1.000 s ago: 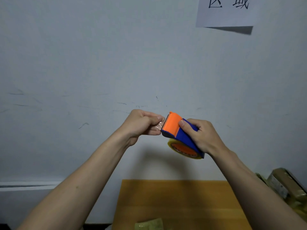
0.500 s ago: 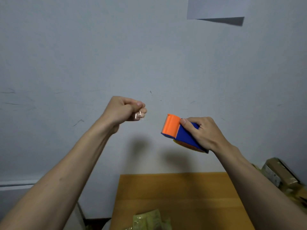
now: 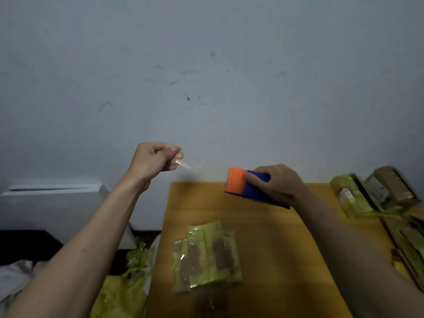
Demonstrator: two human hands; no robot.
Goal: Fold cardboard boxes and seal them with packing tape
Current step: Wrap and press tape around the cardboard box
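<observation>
The wooden table point(image 3: 275, 226) filled the 5 o'clock area; a yellow-wrapped bundle point(image 3: 206, 253) lay on it at 6 o'clock; the right hand point(image 3: 275, 183) gripped the tape dispenser point(image 3: 243, 184) at 3 o'clock; the left hand point(image 3: 153, 159), at 9 o'clock, pinched a clear tape end point(image 3: 185, 165), well apart

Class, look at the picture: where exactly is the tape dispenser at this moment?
In the head view the tape dispenser sits right of centre, gripped by the right hand above the far edge of the wooden table, apart from the left hand.
</observation>
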